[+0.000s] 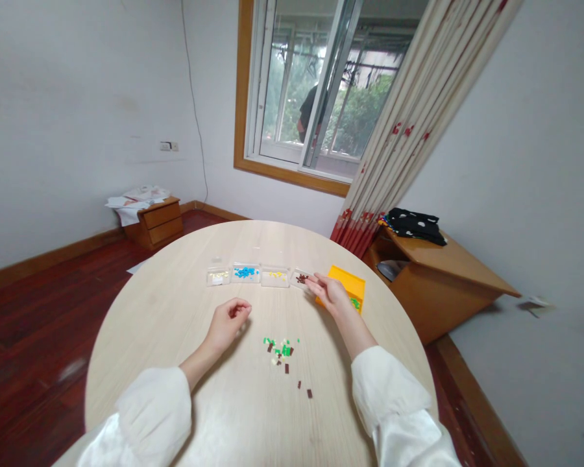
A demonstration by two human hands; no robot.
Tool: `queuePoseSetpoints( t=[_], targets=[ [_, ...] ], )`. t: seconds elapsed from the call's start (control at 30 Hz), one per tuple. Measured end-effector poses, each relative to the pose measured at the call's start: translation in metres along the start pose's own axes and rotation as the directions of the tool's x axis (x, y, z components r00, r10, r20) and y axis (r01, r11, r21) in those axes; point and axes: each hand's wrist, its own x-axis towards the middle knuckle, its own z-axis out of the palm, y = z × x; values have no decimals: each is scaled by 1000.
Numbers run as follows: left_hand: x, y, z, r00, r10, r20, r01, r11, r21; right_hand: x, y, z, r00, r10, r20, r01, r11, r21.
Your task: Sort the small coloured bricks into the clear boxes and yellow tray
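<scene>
My left hand (228,321) rests on the round wooden table (175,311) with its fingers curled in; whether it holds anything is hidden. My right hand (328,290) reaches toward the rightmost clear tray (302,277), which holds brown pieces, fingers stretched out over its edge. A row of clear trays lies ahead: one with pale yellow pieces (218,277), one with blue pieces (246,272), one with yellow pieces (275,276). A small loose pile of green, white and brown pieces (281,349) lies between my hands, with a few brown ones (304,388) nearer me.
A yellow box (350,282) with green pieces inside sits just right of my right hand. Beyond the table stand a low wooden cabinet (158,220) with papers, a wooden desk (438,272) with black cloth, a curtain and a window with a person outside.
</scene>
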Motion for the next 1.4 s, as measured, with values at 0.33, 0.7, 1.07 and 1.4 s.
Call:
queuePoseSetpoints(
  t=[0.33, 0.7, 1.07, 1.4],
  targets=[
    [-19, -2, 14, 911, 140, 389, -289, 889, 356, -101, 48, 2, 894, -102, 436, 390, 657, -645],
    [-27, 3, 13, 782, 128, 610, -451, 793, 410, -114, 51, 3, 859, -174, 481, 494, 529, -690],
    [-28, 9, 11, 750, 110, 652, -459, 796, 395, -111, 51, -1, 869, -186, 458, 486, 490, -724],
    [-27, 13, 8, 788, 92, 609, -409, 818, 405, -105, 52, -9, 866, -233, 442, 500, 414, -761]
  ],
)
